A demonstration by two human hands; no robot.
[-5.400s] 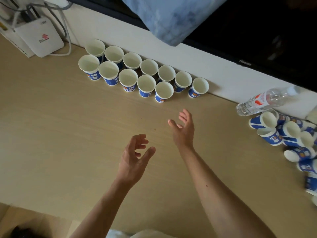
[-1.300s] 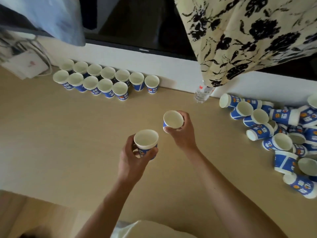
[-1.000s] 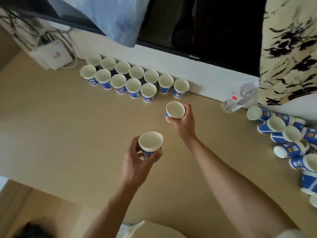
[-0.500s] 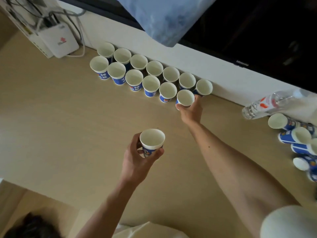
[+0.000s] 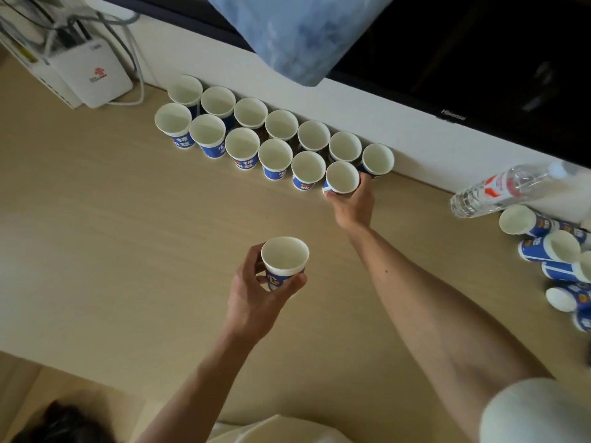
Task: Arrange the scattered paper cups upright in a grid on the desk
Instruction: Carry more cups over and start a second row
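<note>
Well in front of the grid (image 5: 242, 145) a first cup (image 5: 284, 255) is held upright in the curled left hand (image 5: 256, 297). At the grid's right end a second cup (image 5: 341, 178) is gripped upright by the right hand (image 5: 351, 206), and the free slot beyond is judged screened by that arm; the bottle (image 5: 499, 190) and scattered cups (image 5: 550, 251) are seen far right of the grid
</note>
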